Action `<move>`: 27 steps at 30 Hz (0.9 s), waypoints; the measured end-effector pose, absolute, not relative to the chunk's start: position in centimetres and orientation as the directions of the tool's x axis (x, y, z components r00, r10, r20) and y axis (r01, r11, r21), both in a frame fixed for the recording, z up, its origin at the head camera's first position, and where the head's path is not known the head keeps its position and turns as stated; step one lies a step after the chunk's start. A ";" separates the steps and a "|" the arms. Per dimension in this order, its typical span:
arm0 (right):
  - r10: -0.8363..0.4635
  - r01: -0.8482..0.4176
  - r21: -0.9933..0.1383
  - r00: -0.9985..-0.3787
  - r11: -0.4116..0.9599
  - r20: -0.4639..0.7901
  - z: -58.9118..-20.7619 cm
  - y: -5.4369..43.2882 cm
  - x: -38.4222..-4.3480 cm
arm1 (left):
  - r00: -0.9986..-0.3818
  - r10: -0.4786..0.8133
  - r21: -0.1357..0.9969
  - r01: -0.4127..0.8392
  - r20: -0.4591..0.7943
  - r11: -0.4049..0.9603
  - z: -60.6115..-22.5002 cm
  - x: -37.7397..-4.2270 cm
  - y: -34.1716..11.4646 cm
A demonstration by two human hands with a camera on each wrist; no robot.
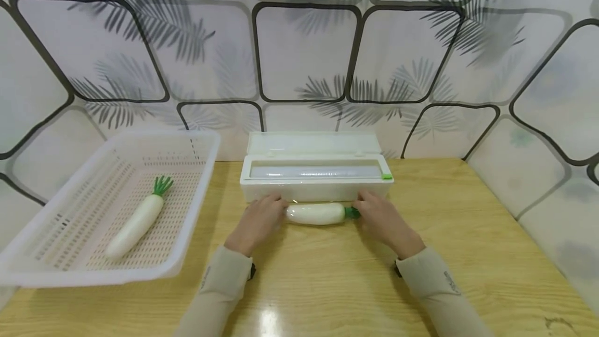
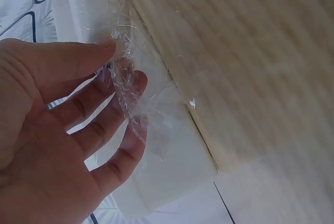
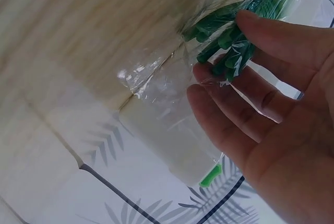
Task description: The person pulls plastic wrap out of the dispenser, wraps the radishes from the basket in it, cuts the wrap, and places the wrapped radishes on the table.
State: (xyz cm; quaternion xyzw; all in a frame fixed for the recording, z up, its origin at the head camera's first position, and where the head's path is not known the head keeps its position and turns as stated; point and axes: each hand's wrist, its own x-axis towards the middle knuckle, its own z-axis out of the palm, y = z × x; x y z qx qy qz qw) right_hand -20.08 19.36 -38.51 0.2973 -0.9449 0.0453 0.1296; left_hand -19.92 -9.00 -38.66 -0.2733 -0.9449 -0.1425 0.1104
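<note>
The white radish (image 1: 314, 214) lies on its side between the two hands, on the near side of the long white box (image 1: 315, 192). Its long way runs left to right, like the box. The left hand (image 1: 262, 220) pinches clear wrap (image 2: 125, 82) just beside the plain end, and the right hand (image 1: 381, 221) pinches wrap and green leaves (image 3: 225, 40), so both are near
</note>
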 end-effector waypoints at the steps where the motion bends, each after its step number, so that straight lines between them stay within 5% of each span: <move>1: -0.548 -0.573 -0.016 -0.791 0.819 0.272 -38.5 19.3 -20.1 | -0.826 0.488 0.213 0.550 0.284 0.807 -38.7 -19.9 -9.1; 12: -0.581 -0.610 -0.007 -0.758 0.792 0.296 -38.5 20.0 -20.4 | -0.791 0.530 0.152 0.590 0.307 0.793 -38.7 -19.5 -9.2; 19: -0.554 -0.602 -0.158 -0.789 0.783 0.265 -37.2 21.4 -20.2 | -0.774 0.546 0.111 0.603 0.319 0.790 -37.7 -18.8 -9.4; 27: -0.435 -0.589 -0.243 -0.765 0.771 0.475 -35.3 23.8 -21.0 | -0.742 0.556 0.106 0.630 0.375 0.769 -36.6 -19.1 -9.1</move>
